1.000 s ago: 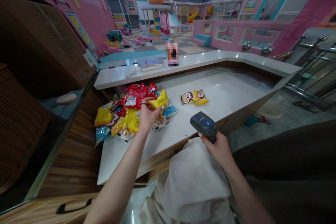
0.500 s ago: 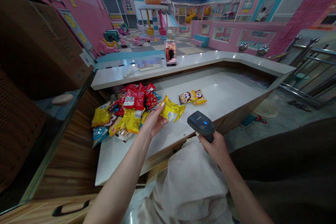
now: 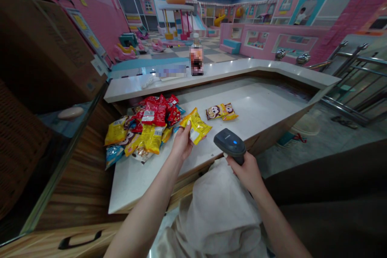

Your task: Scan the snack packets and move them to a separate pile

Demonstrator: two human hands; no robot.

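A yellow snack bag (image 3: 198, 125) is gripped in my left hand (image 3: 184, 143), thumb on top, held just above the white counter (image 3: 142, 187). My right hand (image 3: 246, 171) is wrapped round the handle of a black barcode scanner (image 3: 230, 143), whose blue light glows. The scanner's head points toward the yellow bag, a short gap apart from it. Left of my left hand lies a heap of red, yellow and blue snack bags (image 3: 154, 111). Beyond the scanner, a brown-and-yellow snack bag (image 3: 222, 111) with a cartoon monkey face lies flat on the counter.
A raised white ledge (image 3: 242, 66) runs behind the counter, carrying a bottle (image 3: 196, 56) with a blurred label. At the left stands a large cardboard box (image 3: 39, 48). Metal railings (image 3: 356, 84) rise at the right. A far-off person (image 3: 300, 16) shows in the play area.
My left hand has shifted slightly right and turned the yellow snack bag, so its printed code is less visible. The scanner has moved slightly left.
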